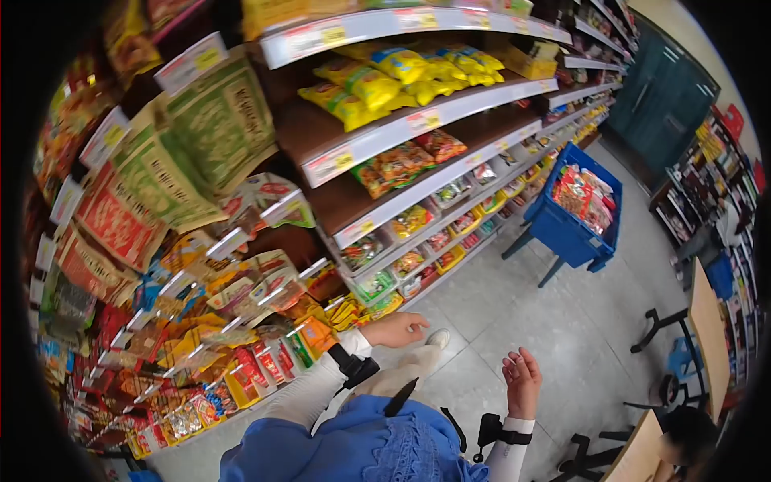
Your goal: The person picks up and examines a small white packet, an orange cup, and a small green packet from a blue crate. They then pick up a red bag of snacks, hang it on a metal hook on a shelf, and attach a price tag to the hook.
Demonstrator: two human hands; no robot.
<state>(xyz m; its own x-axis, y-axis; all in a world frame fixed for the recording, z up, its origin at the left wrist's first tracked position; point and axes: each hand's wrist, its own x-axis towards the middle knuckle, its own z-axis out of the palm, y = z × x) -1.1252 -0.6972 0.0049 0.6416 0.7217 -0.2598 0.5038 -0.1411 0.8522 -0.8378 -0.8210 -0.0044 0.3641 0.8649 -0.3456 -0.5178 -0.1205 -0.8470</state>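
My left hand (396, 329) hangs in front of the lower shelves with its fingers loosely bent and nothing in it. Closest to it are the yellow snack packets (345, 312) at the bottom of the rack, which it does not appear to touch. Over the grey floor, my right hand (522, 379) is raised with fingers apart and holds nothing. Each wrist carries a black strapped device, the left one (353, 367) over a white sleeve. Ahead stands a blue bin on legs (574, 243), filled with red and white packets (585, 199).
To the left, hanging snack bags (181, 157) cover a rack. Shelves ahead hold yellow bags (385, 76) and orange packets (401, 167). On the right are wooden tabletops (707, 337), dark chair legs and a person's head (689, 434). A dark green door (662, 96) is at the back.
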